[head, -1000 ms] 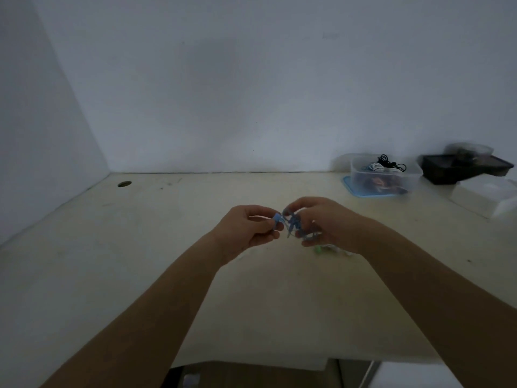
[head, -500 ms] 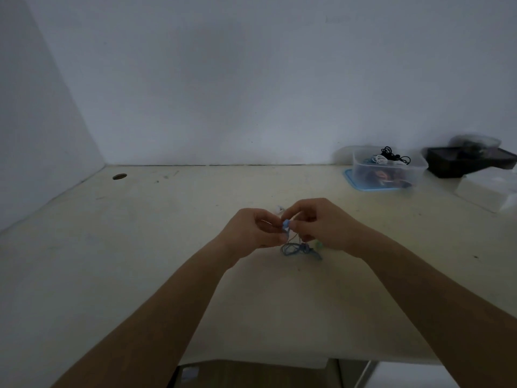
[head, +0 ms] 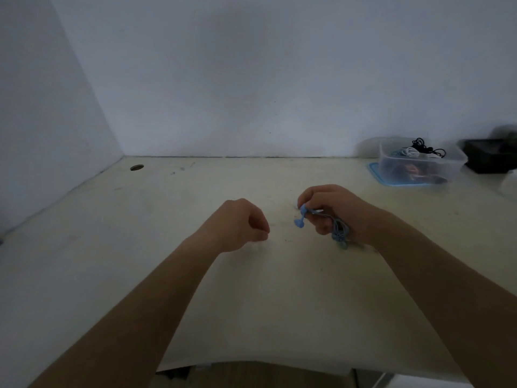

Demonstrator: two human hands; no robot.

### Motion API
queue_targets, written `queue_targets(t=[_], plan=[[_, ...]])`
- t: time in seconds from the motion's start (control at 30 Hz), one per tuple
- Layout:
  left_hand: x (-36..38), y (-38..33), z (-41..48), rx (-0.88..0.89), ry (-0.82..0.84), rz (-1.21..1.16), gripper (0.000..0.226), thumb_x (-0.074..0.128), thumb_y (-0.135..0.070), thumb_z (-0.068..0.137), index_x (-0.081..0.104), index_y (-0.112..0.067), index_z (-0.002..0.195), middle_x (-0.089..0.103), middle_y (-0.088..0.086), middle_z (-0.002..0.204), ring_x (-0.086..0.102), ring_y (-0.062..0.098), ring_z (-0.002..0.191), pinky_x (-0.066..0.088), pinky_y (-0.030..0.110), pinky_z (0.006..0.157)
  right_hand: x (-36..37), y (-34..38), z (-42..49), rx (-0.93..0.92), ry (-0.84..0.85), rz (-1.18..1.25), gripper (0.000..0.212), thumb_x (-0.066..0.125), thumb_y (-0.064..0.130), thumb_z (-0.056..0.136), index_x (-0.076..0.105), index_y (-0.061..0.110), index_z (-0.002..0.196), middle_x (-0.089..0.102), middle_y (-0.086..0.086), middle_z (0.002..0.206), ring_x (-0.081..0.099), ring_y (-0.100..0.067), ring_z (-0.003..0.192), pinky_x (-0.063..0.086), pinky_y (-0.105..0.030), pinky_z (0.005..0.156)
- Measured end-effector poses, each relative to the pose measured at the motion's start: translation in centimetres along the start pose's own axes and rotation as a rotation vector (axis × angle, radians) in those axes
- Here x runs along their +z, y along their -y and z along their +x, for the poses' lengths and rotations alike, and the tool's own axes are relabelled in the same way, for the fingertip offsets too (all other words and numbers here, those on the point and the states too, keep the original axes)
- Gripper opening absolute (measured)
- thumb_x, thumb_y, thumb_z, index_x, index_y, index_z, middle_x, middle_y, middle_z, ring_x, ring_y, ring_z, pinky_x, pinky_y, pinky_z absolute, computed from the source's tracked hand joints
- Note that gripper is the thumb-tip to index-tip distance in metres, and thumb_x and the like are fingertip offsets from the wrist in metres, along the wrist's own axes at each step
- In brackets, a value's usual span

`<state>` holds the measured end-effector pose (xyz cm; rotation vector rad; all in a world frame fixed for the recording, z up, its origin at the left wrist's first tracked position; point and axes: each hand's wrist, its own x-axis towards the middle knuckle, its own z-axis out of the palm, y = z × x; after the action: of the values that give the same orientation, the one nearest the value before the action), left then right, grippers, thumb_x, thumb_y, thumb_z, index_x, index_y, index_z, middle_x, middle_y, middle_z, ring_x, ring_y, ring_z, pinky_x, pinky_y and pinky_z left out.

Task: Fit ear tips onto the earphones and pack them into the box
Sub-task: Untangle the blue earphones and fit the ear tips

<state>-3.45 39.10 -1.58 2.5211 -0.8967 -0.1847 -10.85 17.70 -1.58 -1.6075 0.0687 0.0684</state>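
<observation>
My right hand (head: 333, 211) grips a pair of blue earphones (head: 301, 217) just above the table; two blue buds stick out to the left of its fingers and the bundled blue cable (head: 340, 233) hangs under the palm. My left hand (head: 243, 222) is a short way to the left, apart from the earphones, fingers curled with thumb and fingertips together near the table top; whether something small sits between them is hidden. A clear plastic box (head: 419, 166) with tangled black and white earphones stands at the back right on a blue lid.
A black tray (head: 486, 158) stands right of the clear box by the wall. A white object (head: 510, 183) is cut off at the right edge. A round cable hole (head: 136, 167) is at the table's back left. The table's front edge runs below my forearms.
My hands were together at the earphones; now they have parted. The left hand moved left and let go, the right hand keeps the earphones and has shifted right.
</observation>
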Motion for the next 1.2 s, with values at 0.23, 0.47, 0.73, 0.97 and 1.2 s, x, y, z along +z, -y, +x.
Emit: queue_targets(t=[0.23,0.47,0.73,0.97,1.2], plan=[[1.3,-0.3,0.4,-0.026,0.1,0.139,0.021,0.081,-0.024,0.08,0.074,-0.027,0.099,0.067,-0.011,0.092,0.056,-0.001,0.073,0.047,0.018,0.077,1.0,0.2,1.0,0.01,0.024,-0.108,0.028,0.048,-0.003,0.092,0.075,0.0,0.09,0.058,-0.006,0.06,0.041,-0.016,0.051,0.038,-0.024,0.045],[0.9,0.2,0.4,-0.017,0.041,-0.003,0.019,0.077,-0.018,0.083,0.071,-0.028,0.098,0.067,-0.013,0.089,0.061,0.001,0.076,0.05,0.016,0.072,0.5,-0.3,1.3,0.026,0.024,-0.133,0.023,0.054,0.0,0.093,0.077,0.004,0.092,0.064,-0.011,0.071,0.047,-0.016,0.053,0.042,-0.027,0.051],[-0.4,-0.2,1.8,0.029,-0.139,-0.327,0.003,0.072,-0.022,0.088,0.074,-0.024,0.088,0.072,-0.007,0.08,0.062,-0.004,0.064,0.045,0.01,0.057,-0.7,0.2,1.5,0.012,0.071,-0.595,0.011,0.067,0.015,0.091,0.078,0.014,0.093,0.077,-0.003,0.082,0.056,-0.012,0.063,0.047,-0.03,0.065],[1.4,-0.6,2.6,-0.037,-0.155,-0.73,0.007,0.07,-0.019,0.091,0.074,-0.015,0.095,0.073,0.002,0.078,0.065,0.009,0.066,0.053,0.02,0.064,-0.4,-0.5,2.7,-0.057,-0.106,-0.754,0.01,0.069,0.026,0.087,0.078,0.028,0.084,0.073,0.006,0.081,0.062,-0.007,0.071,0.052,-0.025,0.069],[2.3,-0.2,2.5,-0.049,-0.11,-1.082,0.017,0.07,-0.008,0.087,0.07,-0.01,0.104,0.075,0.008,0.092,0.069,0.017,0.08,0.057,0.025,0.077,-0.2,-2.3,2.4,-0.248,-0.244,-0.549,0.011,0.068,0.021,0.09,0.074,0.029,0.09,0.074,0.009,0.08,0.069,-0.009,0.076,0.056,-0.016,0.068]])
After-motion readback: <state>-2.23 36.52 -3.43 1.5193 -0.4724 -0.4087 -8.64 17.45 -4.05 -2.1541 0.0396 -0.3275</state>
